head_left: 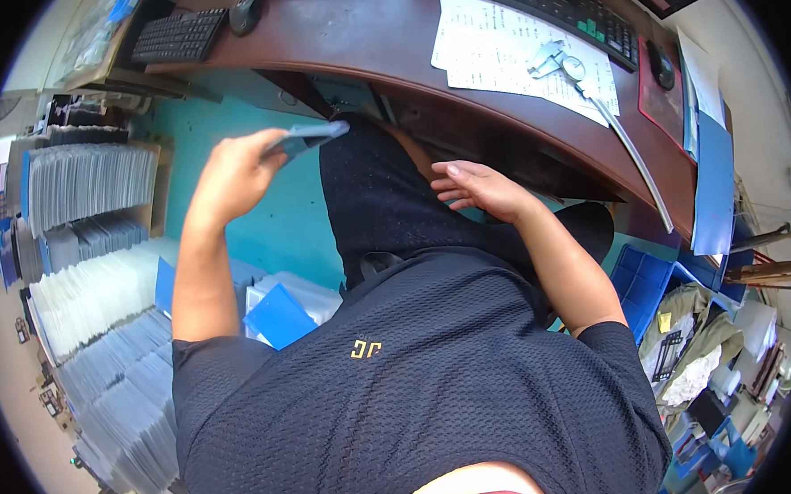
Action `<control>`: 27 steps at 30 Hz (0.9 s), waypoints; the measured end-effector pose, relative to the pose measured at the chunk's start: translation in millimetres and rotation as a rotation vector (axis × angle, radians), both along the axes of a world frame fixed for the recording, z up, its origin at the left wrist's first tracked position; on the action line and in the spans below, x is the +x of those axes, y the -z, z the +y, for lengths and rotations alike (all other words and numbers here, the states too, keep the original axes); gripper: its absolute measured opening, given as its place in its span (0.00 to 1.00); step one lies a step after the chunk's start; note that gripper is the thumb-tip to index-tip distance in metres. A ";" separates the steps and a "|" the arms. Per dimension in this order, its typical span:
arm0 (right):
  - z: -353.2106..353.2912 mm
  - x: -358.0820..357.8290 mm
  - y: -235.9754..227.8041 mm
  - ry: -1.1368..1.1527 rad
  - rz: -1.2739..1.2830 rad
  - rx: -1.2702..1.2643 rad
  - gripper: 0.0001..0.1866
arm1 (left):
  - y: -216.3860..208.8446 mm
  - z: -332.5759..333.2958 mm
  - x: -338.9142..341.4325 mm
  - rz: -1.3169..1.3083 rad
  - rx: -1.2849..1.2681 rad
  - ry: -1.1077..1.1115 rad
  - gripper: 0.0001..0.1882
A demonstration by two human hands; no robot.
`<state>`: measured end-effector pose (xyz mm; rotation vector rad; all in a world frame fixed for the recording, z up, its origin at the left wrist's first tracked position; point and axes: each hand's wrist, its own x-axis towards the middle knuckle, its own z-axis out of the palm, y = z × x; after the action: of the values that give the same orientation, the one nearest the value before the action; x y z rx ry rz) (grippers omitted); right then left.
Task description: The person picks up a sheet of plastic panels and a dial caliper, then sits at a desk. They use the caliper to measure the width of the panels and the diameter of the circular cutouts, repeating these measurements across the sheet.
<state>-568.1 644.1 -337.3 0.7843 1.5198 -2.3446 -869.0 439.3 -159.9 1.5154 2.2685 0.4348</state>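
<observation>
My left hand (238, 170) is raised in front of my left side, fingers and thumb closed on a thin flat grey-blue piece (305, 142). The piece is seen nearly edge-on and a bit blurred, so its exact kind is unclear. My right hand (482, 189) hovers over my lap near the desk edge, palm turned inward. Its fingers are stretched out and nothing is in them. A dial caliper (572, 66) lies on handwritten paper sheets (479, 41) on the desk, with its long metal beam reaching past the desk's front edge.
The dark red-brown desk (330, 22) carries keyboards (179, 36) and mice (246, 11). At my left stand tall rows of stacked thin grey and white sheets (92, 182). Blue folders (713, 190) hang at the desk's right end, above blue crates (639, 279).
</observation>
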 end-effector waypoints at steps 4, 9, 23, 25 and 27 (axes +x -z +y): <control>1.5 14.7 6.0 0.027 -0.043 -0.026 0.39 | 74.0 -53.3 -30.9 -0.228 -0.161 -0.138 0.15; 3.7 29.5 12.7 0.048 -0.097 -0.044 0.38 | 104.7 -68.5 -21.2 -0.319 -0.185 -0.185 0.15; -6.6 25.6 9.9 0.113 -0.120 -0.057 0.32 | 88.7 -15.3 13.5 -0.210 -0.125 -0.198 0.14; -6.4 29.2 14.4 0.129 -0.111 -0.088 0.32 | 93.0 -8.2 14.1 -0.235 -0.070 -0.182 0.14; -6.4 30.5 14.4 0.134 -0.112 -0.089 0.33 | 94.4 -0.5 14.2 -0.259 -0.016 -0.163 0.14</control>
<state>-537.6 637.7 -351.7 1.0053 1.3466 -2.3992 -854.8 438.8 -254.2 1.1930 2.1906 0.6185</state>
